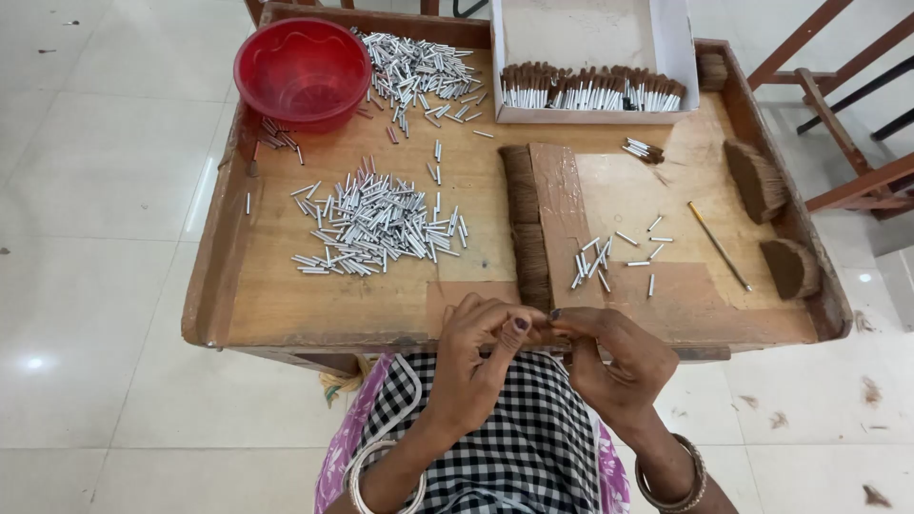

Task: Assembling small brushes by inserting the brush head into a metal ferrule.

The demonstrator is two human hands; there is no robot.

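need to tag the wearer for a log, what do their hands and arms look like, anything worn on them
Both forearms are bare, with no sleeves. The left hand has dark purple polish on its nails, and pale whitish bangles ring that wrist. The right hand shows a dark-painted nail too, and its wrist carries darker, metallic-looking bangles. No rings or gloves are visible.

Wooden tray table [286, 305] w/ metal tubes [376, 224], red bowl [303, 71], white box [590, 57], bristle bundles [526, 224].

White box [666, 38] cut by frame edge at 12 o'clock, item pinched between left hand [476, 357] and right hand [614, 357] too small to identify, forearms cropped at 6 o'clock.
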